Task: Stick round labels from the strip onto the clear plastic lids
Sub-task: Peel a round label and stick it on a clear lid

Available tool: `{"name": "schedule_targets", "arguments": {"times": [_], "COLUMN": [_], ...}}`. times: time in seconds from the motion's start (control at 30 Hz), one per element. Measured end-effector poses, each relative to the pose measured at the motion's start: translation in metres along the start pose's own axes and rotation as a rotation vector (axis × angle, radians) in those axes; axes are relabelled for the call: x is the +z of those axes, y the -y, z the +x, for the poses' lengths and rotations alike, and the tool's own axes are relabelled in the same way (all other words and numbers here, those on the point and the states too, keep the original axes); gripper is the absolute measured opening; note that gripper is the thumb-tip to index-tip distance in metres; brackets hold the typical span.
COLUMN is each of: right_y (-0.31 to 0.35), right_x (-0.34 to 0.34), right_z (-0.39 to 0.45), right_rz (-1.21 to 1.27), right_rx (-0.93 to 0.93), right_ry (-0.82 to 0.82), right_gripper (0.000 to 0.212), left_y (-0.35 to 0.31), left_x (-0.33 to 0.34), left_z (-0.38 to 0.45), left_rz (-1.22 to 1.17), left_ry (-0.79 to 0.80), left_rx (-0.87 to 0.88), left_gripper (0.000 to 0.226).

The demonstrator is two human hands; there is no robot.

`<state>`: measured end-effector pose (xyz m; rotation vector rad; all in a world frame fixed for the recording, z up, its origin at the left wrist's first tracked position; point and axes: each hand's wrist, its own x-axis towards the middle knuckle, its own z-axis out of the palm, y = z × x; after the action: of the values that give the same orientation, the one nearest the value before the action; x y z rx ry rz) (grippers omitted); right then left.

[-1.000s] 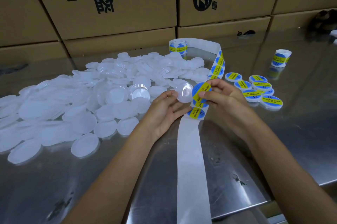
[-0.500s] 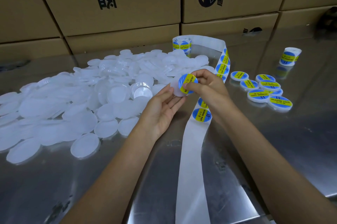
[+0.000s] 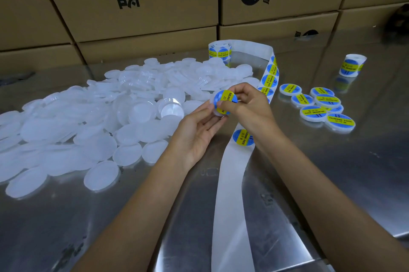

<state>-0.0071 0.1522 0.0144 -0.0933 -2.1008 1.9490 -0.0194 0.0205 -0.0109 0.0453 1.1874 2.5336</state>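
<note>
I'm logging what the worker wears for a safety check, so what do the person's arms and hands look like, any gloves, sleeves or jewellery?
Both forearms are bare right up to the frame's bottom edge, with no sleeves in view. The left hand and right hand wear no gloves. No watch, bracelet or ring shows on the visible wrists and fingers. Fingernails look short and unpainted where they can be seen.

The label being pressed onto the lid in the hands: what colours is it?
Blue with a yellow band carrying black print, clearest in the head view: label.
</note>
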Motion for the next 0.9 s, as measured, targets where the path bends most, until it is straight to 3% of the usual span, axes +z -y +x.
{"name": "schedule_targets", "arguments": {"times": [0.67, 0.9], "right_y": [-0.015, -0.021], "right_x": [0.004, -0.002], "right_z": [0.006, 0.007], "right_rz": [-0.163, -0.200], "right_rx": [-0.117, -0.141], "right_ry": [-0.087, -0.076], "right_gripper": [0.023, 0.044], "left_y": [0.001, -0.002], "left_x": [0.003, 0.001], "left_z": [-0.002, -0.007], "left_rz": [0.002, -0.123], "left_ry": [0.008, 0.068], "left_rx": [0.017, -0.022], "left_gripper": [0.029, 0.025]}}
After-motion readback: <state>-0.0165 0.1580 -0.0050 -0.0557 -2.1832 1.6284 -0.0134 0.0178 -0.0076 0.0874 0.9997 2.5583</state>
